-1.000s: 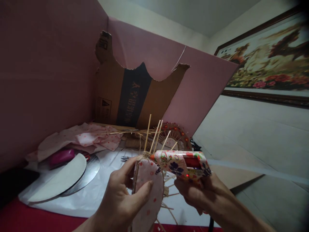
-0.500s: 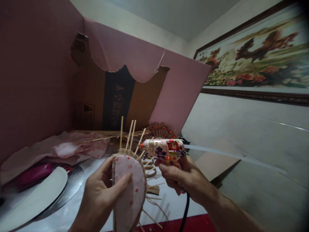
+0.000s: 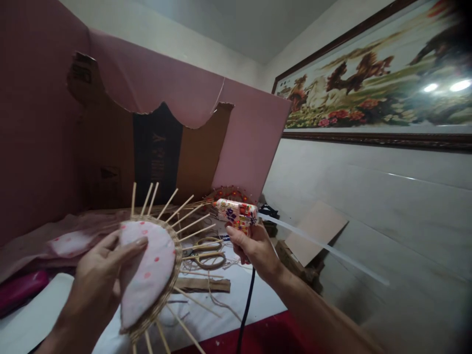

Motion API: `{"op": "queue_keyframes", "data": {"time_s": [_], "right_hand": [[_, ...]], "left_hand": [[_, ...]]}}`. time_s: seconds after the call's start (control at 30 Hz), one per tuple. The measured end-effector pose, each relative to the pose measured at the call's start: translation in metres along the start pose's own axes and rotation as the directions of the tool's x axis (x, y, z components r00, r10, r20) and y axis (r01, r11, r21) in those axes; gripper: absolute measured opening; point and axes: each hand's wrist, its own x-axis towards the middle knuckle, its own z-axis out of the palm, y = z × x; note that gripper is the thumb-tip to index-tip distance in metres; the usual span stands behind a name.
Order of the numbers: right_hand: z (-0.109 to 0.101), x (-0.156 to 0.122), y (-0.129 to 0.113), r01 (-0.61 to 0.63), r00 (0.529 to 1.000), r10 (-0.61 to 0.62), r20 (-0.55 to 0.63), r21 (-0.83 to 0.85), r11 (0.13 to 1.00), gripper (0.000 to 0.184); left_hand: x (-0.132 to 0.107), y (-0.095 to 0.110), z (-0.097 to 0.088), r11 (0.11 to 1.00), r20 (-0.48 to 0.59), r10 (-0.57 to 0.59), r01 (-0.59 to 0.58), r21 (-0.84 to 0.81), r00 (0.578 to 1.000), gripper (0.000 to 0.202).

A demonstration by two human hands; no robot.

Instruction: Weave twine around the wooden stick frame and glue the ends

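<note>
My left hand (image 3: pixel 98 273) grips a half-round woven piece (image 3: pixel 153 275) by its straight side, thumb on the face. Pink cloth with red dots covers that face, twisted cord runs round the curved rim, and several thin wooden sticks fan outward. My right hand (image 3: pixel 254 246) is wrapped round the handle of a flower-patterned glue gun (image 3: pixel 236 212). Its orange nozzle points left, above and apart from the woven piece. A long clear glue stick (image 3: pixel 324 248) juts from its back, and a black cord (image 3: pixel 247 309) hangs below the handle.
Gold-handled scissors (image 3: pixel 208 255) and a cardboard strip (image 3: pixel 202 285) lie on the white table behind the sticks. Dotted cloth (image 3: pixel 70 243) and a magenta object (image 3: pixel 24 292) are at left. A pink-and-brown cardboard box (image 3: pixel 254 132) stands behind. A cardboard sheet (image 3: pixel 315 231) leans at right.
The view has swung right. The woven piece has turned to show more of its face and fanned sticks, and now sits farther from the glue gun. Scissors have come into clearer sight.
</note>
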Motion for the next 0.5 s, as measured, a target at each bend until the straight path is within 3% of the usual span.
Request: {"op": "queue_keyframes", "data": {"time_s": [0.2,0.27,0.37,0.43,0.47,0.5], "right_hand": [[0.007,-0.002,0.003,-0.061,0.996,0.048,0.076,0.166,0.984,0.037],[0.009,-0.003,0.004,-0.055,0.994,0.036,0.101,0.186,0.981,0.038],[0.011,-0.005,0.004,-0.047,0.993,0.028,0.117,0.167,0.985,0.039],[0.011,-0.007,0.004,-0.023,0.995,0.012,0.100,0.109,0.994,0.038],[0.011,-0.008,0.005,0.002,0.997,-0.007,0.079,0.060,0.998,0.036],[0.011,-0.009,0.005,0.038,0.998,-0.038,0.049,-0.002,0.999,0.035]], "left_hand": [[0.024,-0.039,-0.003,0.964,-0.059,-0.119,0.130,0.231,0.991,0.041],[0.031,-0.050,-0.008,0.922,-0.025,-0.097,0.099,0.373,0.995,0.045],[0.040,-0.061,-0.016,0.811,0.064,0.026,-0.058,0.583,0.998,0.045],[0.039,-0.060,-0.017,0.712,0.064,0.129,-0.138,0.688,0.990,0.050],[0.034,-0.058,-0.014,0.641,0.069,0.217,-0.196,0.742,0.974,0.055],[0.027,-0.054,-0.010,0.507,0.101,0.365,-0.289,0.812,0.925,0.059]]}}
